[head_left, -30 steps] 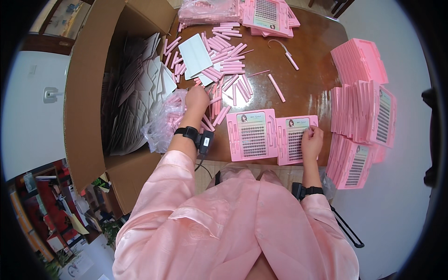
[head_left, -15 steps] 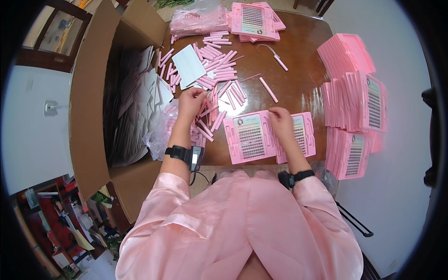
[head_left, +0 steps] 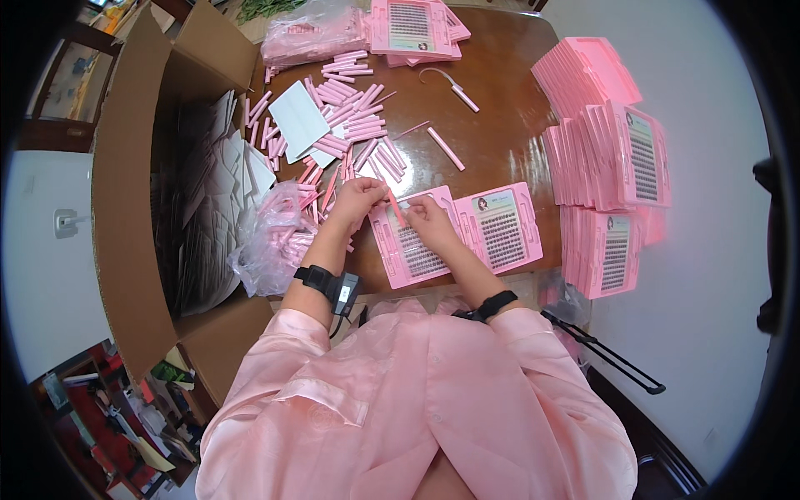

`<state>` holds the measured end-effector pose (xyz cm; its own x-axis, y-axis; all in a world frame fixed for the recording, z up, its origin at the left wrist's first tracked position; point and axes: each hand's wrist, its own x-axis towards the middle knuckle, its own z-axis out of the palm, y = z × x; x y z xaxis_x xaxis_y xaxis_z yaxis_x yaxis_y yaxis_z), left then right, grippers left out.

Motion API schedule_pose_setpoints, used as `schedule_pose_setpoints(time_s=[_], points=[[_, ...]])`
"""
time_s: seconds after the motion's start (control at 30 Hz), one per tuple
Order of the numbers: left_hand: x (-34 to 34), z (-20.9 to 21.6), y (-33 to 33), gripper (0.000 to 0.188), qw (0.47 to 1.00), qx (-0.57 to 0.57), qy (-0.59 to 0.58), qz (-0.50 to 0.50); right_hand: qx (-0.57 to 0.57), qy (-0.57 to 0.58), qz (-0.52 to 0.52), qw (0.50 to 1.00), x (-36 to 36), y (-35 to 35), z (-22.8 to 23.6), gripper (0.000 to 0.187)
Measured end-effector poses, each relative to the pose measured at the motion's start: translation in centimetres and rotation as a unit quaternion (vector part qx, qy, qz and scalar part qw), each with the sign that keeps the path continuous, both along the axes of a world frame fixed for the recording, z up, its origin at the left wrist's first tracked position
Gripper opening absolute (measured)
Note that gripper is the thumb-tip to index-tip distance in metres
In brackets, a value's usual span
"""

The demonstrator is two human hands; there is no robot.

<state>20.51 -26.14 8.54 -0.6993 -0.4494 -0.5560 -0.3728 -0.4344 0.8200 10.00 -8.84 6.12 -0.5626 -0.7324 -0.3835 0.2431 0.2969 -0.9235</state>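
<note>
My left hand (head_left: 361, 200) pinches the upper end of a slim coral-pink tool (head_left: 395, 206), which looks like tweezers. At its lower end, the fingers of my right hand (head_left: 431, 222) are closed too. Both hands hover over a pink false-eyelash tray (head_left: 422, 265) with rows of dark lash clusters and a printed card. Beside it on the right lies a second pink lash tray (head_left: 502, 233). More coral-pink tweezers (head_left: 312, 190) lie left of my left hand, next to a clear plastic bag (head_left: 265, 242) of pink tubes.
Loose pink tubes (head_left: 364, 125) cover the table's far left, around a white box (head_left: 299, 122). Stacked pink trays (head_left: 583, 158) line the right edge; more trays (head_left: 412, 29) lie at the back. A cardboard box (head_left: 125, 192) of white envelopes stands left. A single tube (head_left: 446, 148) lies mid-table.
My left hand has come away from the pile with the tweezers. My right hand has left the right-hand tray and met the left hand over the left tray. The view has shifted.
</note>
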Motion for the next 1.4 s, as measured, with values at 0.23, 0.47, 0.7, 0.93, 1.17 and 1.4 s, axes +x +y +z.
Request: schedule_pose_setpoints(time_s=[0.23,0.47,0.7,0.93,1.17,1.4], points=[[-0.7,-0.5,-0.7,0.019,0.983,-0.171,-0.059,-0.023,0.089,0.023,0.043,0.995,-3.8,3.4,-0.2,0.018],[2.4,-2.3,-5.4,0.025,0.763,-0.551,-0.339,0.009,0.305,0.261,-0.158,0.902,-12.6,16.7,0.4,0.018],[1.4,-1.7,-6.1,0.019,0.763,-0.495,-0.412,-0.055,0.360,0.250,-0.134,0.889,-16.7,20.8,-1.9,0.015],[1.3,-0.7,-6.4,0.020,0.757,-0.521,-0.392,-0.027,0.323,0.205,-0.114,0.917,-18.4,21.1,-3.1,0.015],[2.3,0.5,-5.1,0.022,0.766,-0.520,-0.376,0.039,0.278,0.119,-0.045,0.952,-21.2,22.1,-7.2,0.025],[3.3,2.3,-1.8,0.022,0.766,-0.546,-0.318,0.118,0.479,0.295,0.184,0.806,-22.6,20.4,-8.4,0.039]])
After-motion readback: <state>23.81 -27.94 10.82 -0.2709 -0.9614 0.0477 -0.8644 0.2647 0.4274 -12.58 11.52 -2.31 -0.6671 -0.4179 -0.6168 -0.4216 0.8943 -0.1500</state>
